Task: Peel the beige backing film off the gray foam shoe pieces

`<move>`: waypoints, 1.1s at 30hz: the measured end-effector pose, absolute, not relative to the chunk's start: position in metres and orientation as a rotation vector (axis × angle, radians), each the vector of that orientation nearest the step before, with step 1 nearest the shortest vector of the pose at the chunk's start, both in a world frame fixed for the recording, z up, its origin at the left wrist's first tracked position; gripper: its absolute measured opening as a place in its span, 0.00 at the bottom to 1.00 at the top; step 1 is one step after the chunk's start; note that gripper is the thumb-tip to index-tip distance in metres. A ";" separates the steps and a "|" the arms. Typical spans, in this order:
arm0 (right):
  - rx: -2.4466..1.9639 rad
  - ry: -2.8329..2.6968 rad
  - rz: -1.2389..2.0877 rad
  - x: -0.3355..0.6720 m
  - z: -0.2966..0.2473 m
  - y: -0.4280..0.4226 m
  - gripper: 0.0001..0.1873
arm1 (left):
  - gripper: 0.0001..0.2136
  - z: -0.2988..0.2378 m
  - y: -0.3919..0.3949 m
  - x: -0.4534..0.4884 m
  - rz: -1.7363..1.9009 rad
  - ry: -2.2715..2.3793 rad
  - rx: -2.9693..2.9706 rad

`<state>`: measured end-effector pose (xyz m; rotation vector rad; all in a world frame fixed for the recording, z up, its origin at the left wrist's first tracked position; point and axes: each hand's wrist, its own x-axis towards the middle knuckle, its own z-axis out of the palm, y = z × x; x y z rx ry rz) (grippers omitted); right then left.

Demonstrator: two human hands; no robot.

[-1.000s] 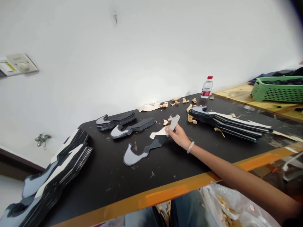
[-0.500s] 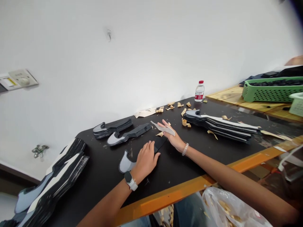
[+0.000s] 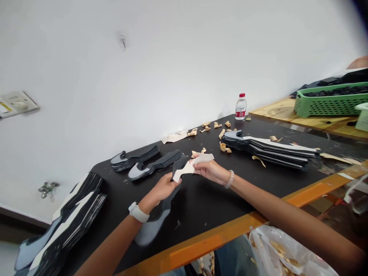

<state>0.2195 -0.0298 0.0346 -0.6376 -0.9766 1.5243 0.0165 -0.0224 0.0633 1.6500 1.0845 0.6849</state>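
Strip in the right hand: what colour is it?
The strip is pale cream, clearest in the head view.

Bright, even light bleaches the plain white wall (image 3: 184, 57) nearly to glare and casts only faint shadows on the matte black tabletop (image 3: 201, 199); edges bend, the top right corner is dark, and the grey-and-black cut sheet (image 3: 151, 230) near the bottom smears with blur.

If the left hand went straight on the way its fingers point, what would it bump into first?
Most likely the right hand, pinching a pale strip just ahead of the left hand and its dark cut piece; depth is unclear.
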 end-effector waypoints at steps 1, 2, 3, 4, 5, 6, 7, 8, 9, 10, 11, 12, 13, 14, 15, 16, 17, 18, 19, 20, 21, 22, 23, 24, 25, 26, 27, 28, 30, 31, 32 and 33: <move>-0.624 -0.994 1.590 0.220 0.037 -0.032 0.18 | 0.10 0.069 -0.025 0.015 0.678 1.090 1.552; -0.614 -1.025 1.660 0.220 0.038 -0.035 0.16 | 0.10 0.073 -0.027 0.013 0.675 1.113 1.421; -0.608 -1.066 1.729 0.221 0.040 -0.037 0.14 | 0.10 0.077 -0.030 0.013 0.677 1.114 1.287; -0.607 -1.109 1.790 0.221 0.041 -0.039 0.13 | 0.10 0.079 -0.032 0.013 0.691 1.096 1.160; -0.610 -1.147 1.837 0.220 0.041 -0.040 0.12 | 0.09 0.080 -0.035 0.014 0.712 1.067 1.058; -0.617 -1.176 1.866 0.220 0.042 -0.041 0.11 | 0.08 0.079 -0.038 0.014 0.729 1.030 0.990; -0.629 -1.192 1.871 0.219 0.042 -0.042 0.11 | 0.07 0.076 -0.041 0.015 0.745 0.996 0.951; -0.647 -1.198 1.857 0.218 0.041 -0.042 0.11 | 0.05 0.073 -0.044 0.016 0.761 0.969 0.934; -0.667 -1.199 1.828 0.217 0.041 -0.042 0.11 | 0.05 0.068 -0.048 0.018 0.771 0.952 0.937; -0.687 -1.203 1.790 0.215 0.041 -0.042 0.11 | 0.06 0.062 -0.051 0.019 0.780 0.940 0.961; -0.706 -1.211 1.751 0.214 0.040 -0.042 0.12 | 0.08 0.056 -0.054 0.021 0.789 0.935 1.002; -0.726 -1.225 1.714 0.213 0.040 -0.042 0.12 | 0.11 0.050 -0.056 0.023 0.796 0.936 1.054; -0.747 -1.244 1.684 0.212 0.039 -0.041 0.13 | 0.13 0.045 -0.058 0.024 0.804 0.941 1.107; -0.771 -1.266 1.659 0.211 0.038 -0.041 0.14 | 0.14 0.039 -0.059 0.026 0.809 0.949 1.155; -0.796 -1.292 1.637 0.209 0.037 -0.040 0.15 | 0.15 0.034 -0.059 0.027 0.811 0.952 1.192; -0.822 -1.320 1.617 0.208 0.036 -0.039 0.16 | 0.16 0.030 -0.058 0.029 0.808 0.946 1.220; -0.845 -1.351 1.593 0.207 0.035 -0.039 0.17 | 0.17 0.025 -0.057 0.029 0.797 0.929 1.241; -0.867 -1.382 1.562 0.205 0.033 -0.039 0.18 | 0.18 0.021 -0.056 0.030 0.780 0.904 1.262; -0.889 -1.410 1.528 0.204 0.032 -0.038 0.18 | 0.19 0.017 -0.055 0.030 0.763 0.878 1.283; -0.914 -1.438 1.496 0.203 0.030 -0.039 0.18 | 0.19 0.013 -0.053 0.029 0.744 0.853 1.305; -0.941 -1.463 1.464 0.202 0.028 -0.039 0.18 | 0.20 0.010 -0.052 0.029 0.728 0.832 1.328; -0.967 -1.489 1.434 0.200 0.027 -0.040 0.18 | 0.20 0.006 -0.051 0.028 0.714 0.816 1.349; -0.990 -1.514 1.402 0.199 0.026 -0.041 0.18 | 0.19 0.003 -0.050 0.027 0.704 0.806 1.364; -1.011 -1.537 1.367 0.198 0.026 -0.043 0.18 | 0.19 0.000 -0.049 0.026 0.698 0.800 1.373; -1.031 -1.557 1.329 0.197 0.025 -0.044 0.17 | 0.19 -0.002 -0.049 0.026 0.695 0.793 1.378; -1.053 -1.574 1.291 0.196 0.025 -0.046 0.17 | 0.18 -0.003 -0.049 0.026 0.695 0.787 1.381; -1.074 -1.589 1.256 0.196 0.025 -0.048 0.16 | 0.18 -0.004 -0.049 0.025 0.701 0.783 1.381; -1.093 -1.601 1.230 0.195 0.026 -0.050 0.16 | 0.18 -0.004 -0.050 0.025 0.715 0.776 1.379; -1.111 -1.618 1.205 0.194 0.025 -0.053 0.17 | 0.20 -0.003 -0.052 0.025 0.762 0.752 1.362; -1.111 -1.623 1.199 0.193 0.025 -0.054 0.17 | 0.23 -0.001 -0.053 0.025 0.785 0.736 1.346; -1.110 -1.625 1.196 0.193 0.024 -0.055 0.18 | 0.26 0.001 -0.054 0.025 0.804 0.721 1.329; -1.110 -1.623 1.193 0.192 0.023 -0.055 0.18 | 0.29 0.003 -0.055 0.025 0.815 0.710 1.314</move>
